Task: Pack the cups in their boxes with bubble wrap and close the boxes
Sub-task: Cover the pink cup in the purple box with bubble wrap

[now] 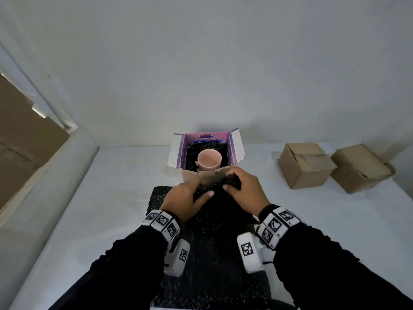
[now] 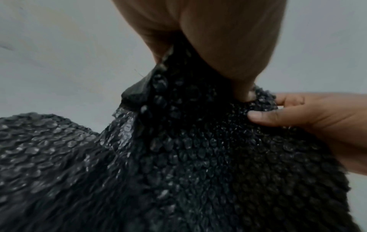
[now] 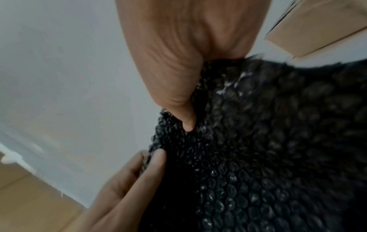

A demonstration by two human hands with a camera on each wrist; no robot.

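Cup [image 1: 209, 159] beyond gripped bubble wrap [image 1: 218, 186]

Packing station: white table [image 1: 111, 198], cardboard boxes [image 1: 306, 164].

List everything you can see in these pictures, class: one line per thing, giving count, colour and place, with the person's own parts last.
Cup: one, pink, upright inside the open box.
Open box: one, purple and white, lined with black wrap, far middle of the table.
Bubble wrap: one black sheet, near table, far edge lifted.
Cardboard boxes: two, brown, closed, far right.
Table: one, white.
Left hand: grips the wrap's edge.
Right hand: grips the same edge.
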